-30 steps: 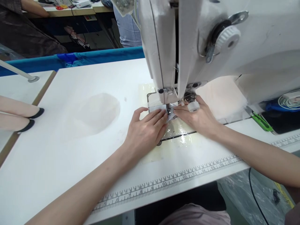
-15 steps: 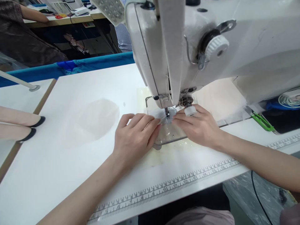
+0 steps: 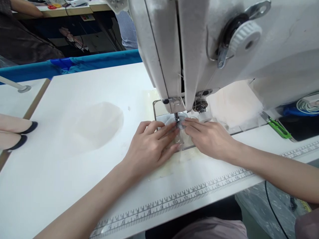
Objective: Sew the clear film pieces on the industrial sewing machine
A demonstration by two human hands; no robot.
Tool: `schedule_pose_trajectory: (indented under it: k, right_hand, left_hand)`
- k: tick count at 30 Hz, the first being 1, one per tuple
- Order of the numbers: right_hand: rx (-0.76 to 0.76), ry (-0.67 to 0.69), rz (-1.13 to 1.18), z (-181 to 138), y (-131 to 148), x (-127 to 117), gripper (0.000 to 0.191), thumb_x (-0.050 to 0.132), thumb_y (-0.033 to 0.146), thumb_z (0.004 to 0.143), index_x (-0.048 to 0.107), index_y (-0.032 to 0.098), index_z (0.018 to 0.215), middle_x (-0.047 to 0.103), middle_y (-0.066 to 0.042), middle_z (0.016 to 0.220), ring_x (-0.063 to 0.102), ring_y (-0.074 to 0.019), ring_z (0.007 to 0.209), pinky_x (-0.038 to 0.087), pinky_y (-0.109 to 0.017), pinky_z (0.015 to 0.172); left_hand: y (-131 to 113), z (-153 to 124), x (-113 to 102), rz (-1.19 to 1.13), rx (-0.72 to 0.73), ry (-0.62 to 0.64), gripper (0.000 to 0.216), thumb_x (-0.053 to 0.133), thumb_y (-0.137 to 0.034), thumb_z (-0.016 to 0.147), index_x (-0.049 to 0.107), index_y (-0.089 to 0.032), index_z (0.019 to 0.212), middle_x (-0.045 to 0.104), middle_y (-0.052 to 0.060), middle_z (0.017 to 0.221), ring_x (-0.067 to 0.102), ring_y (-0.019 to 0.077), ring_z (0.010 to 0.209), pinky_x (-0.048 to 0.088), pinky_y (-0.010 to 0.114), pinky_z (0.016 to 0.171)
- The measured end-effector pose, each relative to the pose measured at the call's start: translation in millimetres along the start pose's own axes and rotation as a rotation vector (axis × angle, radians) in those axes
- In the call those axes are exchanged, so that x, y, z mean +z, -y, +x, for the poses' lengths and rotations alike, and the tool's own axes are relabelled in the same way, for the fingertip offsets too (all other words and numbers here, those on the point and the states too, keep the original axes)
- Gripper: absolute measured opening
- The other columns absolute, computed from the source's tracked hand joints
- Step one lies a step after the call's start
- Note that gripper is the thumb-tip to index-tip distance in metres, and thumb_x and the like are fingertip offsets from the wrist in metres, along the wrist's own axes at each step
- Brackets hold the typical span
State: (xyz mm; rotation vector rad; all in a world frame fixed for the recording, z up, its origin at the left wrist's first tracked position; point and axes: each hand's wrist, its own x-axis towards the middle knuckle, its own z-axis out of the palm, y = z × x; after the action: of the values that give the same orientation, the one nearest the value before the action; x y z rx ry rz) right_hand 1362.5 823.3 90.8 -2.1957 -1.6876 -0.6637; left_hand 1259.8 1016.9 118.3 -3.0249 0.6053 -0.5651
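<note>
A white sewing machine [image 3: 199,43] fills the upper right, its needle and presser foot [image 3: 177,122] down over the metal plate. A small sheer fabric piece [image 3: 183,118] lies under the foot. My left hand [image 3: 149,147] rests flat just left of the needle, fingers stretched out and pressing the fabric. From the right, my right hand [image 3: 209,139] lies flat too, its fingertips on the fabric beside the needle. The two sets of fingertips almost meet at the foot.
A thin beige fabric oval [image 3: 96,124] lies on the white table [image 3: 62,186] to the left. Green snips [image 3: 277,127] sit at the right. A printed ruler [image 3: 189,196] runs along the front edge. Two pale forms with black tips [image 3: 17,131] lie at far left. People stand behind.
Both hands have shifted slightly around the needle, the left hand's fingers sliding closer to the foot. The view has moved nearer to the machine head.
</note>
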Motion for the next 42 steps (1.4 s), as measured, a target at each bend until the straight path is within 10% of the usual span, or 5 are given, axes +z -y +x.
schedule_pose_trajectory:
  k: [5, 14, 34, 42]
  right_hand:
    - [0.021, -0.014, -0.039, 2.6, -3.4, -2.7, 0.033, 0.043, 0.003, 0.084, 0.066, 0.009, 0.107, 0.070, -0.008, 0.112, 0.068, -0.0169, 0.085, 0.047, -0.026, 0.048]
    - [-0.033, -0.036, -0.050, 2.7, -6.8, -2.3, 0.031, 0.045, 0.005, 0.088, 0.070, 0.009, 0.106, 0.073, -0.006, 0.104, 0.069, -0.0177, 0.093, 0.058, -0.029, 0.080]
    - [-0.088, -0.100, 0.059, -1.9, -7.8, -4.9, 0.032, 0.042, 0.006, 0.084, 0.068, 0.009, 0.103, 0.071, -0.008, 0.106, 0.066, -0.0183, 0.091, 0.053, -0.033, 0.084]
    - [-0.144, 0.020, 0.161, -5.9, -5.7, -13.5, 0.049, 0.052, 0.045, 0.087, 0.061, 0.006, 0.114, 0.066, -0.012, 0.110, 0.058, -0.0254, 0.102, 0.047, -0.039, 0.086]
  left_hand:
    - [-7.6, 1.3, 3.6, 0.086, 0.097, -0.047, 0.038, 0.051, -0.036, 0.094, 0.064, -0.010, 0.119, 0.069, 0.013, 0.118, 0.059, 0.0266, 0.119, 0.042, 0.044, 0.098]
    - [-9.6, 1.7, 3.6, 0.113, 0.106, -0.051, 0.043, 0.050, -0.041, 0.095, 0.064, -0.008, 0.118, 0.069, 0.015, 0.116, 0.063, 0.0274, 0.114, 0.042, 0.051, 0.107]
    - [-13.3, -1.7, 2.6, 0.110, 0.150, -0.092, 0.067, 0.050, -0.060, 0.089, 0.060, -0.002, 0.121, 0.068, 0.018, 0.117, 0.063, 0.0328, 0.113, 0.046, 0.057, 0.101]
    - [-11.8, -9.4, 5.4, 0.063, 0.198, -0.215, 0.018, 0.062, -0.012, 0.086, 0.068, -0.005, 0.102, 0.074, 0.012, 0.103, 0.071, 0.0226, 0.095, 0.058, 0.037, 0.088]
